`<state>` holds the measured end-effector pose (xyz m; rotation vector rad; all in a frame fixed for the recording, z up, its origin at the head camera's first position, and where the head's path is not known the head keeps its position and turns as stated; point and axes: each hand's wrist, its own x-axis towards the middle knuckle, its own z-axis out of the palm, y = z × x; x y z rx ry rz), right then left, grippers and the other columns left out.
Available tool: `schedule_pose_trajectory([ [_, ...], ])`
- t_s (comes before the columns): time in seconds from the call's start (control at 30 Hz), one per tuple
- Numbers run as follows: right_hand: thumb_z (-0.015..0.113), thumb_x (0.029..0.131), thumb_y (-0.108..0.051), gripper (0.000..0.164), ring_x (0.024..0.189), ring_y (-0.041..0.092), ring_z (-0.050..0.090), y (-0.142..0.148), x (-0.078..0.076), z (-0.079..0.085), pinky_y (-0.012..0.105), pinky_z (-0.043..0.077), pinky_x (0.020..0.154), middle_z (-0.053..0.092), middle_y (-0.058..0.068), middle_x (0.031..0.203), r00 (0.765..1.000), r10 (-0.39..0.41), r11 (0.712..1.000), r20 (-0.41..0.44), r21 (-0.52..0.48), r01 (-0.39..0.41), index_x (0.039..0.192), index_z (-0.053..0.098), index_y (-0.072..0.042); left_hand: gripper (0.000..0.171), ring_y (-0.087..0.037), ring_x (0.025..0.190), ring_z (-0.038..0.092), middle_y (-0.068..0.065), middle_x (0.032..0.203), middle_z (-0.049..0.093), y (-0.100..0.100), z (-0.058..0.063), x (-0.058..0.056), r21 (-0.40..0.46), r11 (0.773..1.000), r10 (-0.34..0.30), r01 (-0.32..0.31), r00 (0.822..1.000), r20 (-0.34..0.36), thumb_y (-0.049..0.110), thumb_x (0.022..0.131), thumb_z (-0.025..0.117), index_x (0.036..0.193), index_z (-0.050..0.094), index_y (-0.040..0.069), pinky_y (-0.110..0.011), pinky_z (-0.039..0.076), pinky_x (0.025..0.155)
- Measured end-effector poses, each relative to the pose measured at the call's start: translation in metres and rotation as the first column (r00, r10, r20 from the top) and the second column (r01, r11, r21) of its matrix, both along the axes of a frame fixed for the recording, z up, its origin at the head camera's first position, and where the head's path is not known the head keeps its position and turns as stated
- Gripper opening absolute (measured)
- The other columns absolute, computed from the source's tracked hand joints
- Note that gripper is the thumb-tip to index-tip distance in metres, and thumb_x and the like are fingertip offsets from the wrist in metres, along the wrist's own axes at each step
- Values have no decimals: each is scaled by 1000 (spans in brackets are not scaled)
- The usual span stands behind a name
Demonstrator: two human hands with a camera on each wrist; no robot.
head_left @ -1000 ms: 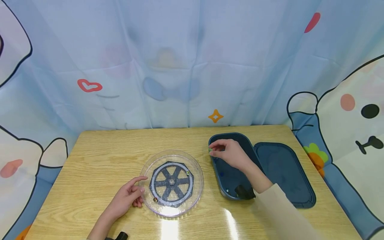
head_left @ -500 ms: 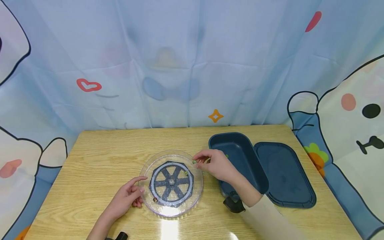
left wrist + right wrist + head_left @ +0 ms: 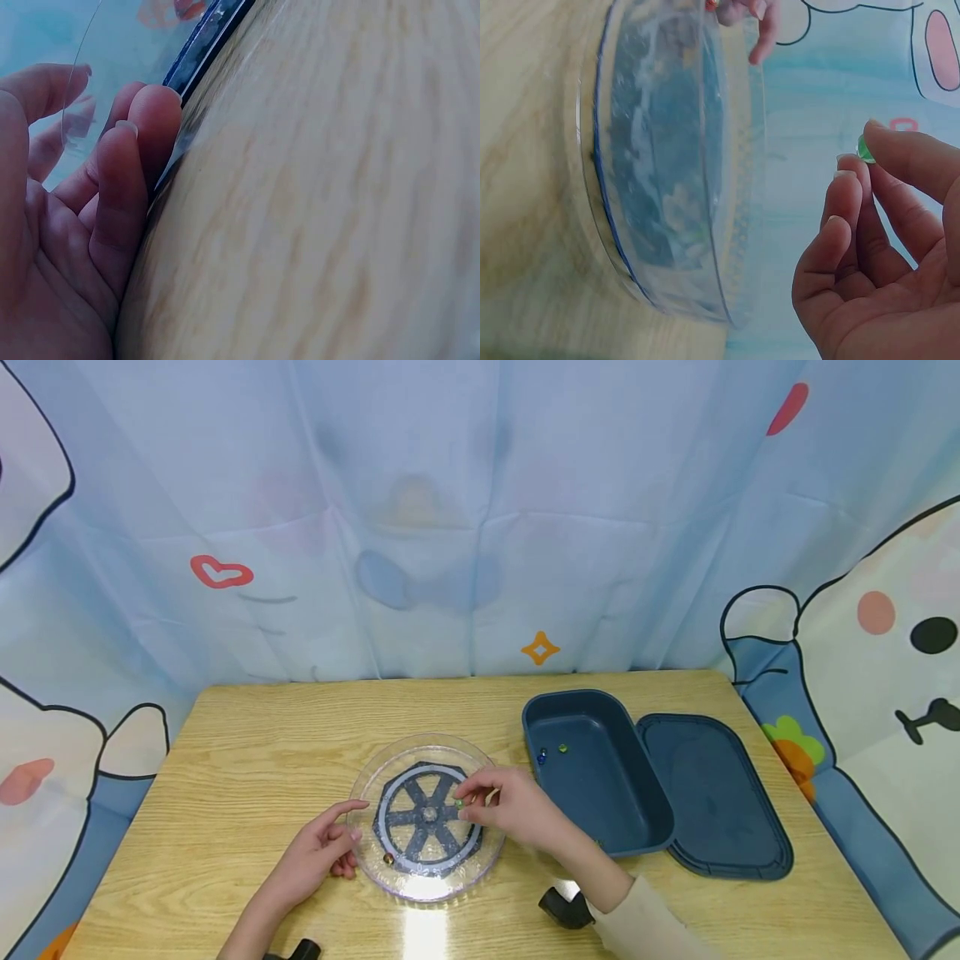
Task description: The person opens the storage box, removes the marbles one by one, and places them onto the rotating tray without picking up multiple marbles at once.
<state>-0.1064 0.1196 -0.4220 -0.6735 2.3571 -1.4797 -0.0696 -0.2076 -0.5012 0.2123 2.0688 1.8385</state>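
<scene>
A clear round plastic dish with a dark spoked pattern and a white ring showing through its bottom sits on the wooden table. My left hand holds its left rim, index finger over the edge and thumb just outside, the other fingers curled below. Over the dish's right side, my right hand pinches a green glass marble between thumb and fingertips. Inside the dish, a brown marble lies at the lower left. My right hand covers part of the dish's right side.
A dark blue box stands to the right, with several marbles inside, among them a blue marble and a green marble. Its flat blue lid lies on the table beside it. A printed curtain hangs behind the table.
My right hand has come out from over the blue box, moving left and toward me with the green marble to above the dish. My left hand has stayed at the rim.
</scene>
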Motion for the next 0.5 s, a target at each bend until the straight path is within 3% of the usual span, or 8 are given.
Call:
schedule_pose_trajectory([
  [0.5, 75, 91, -13, 18, 81, 14, 59, -2, 4, -2, 31, 52, 69, 66, -5, 90, 1000, 11, 1000, 15, 19, -12, 107, 73, -5, 51, -21, 64, 64, -15, 77, 62, 0, 0, 0, -7, 1000, 1, -1, 1000, -10, 21, 103, 58, 148, 41, 5, -33, 58, 58],
])
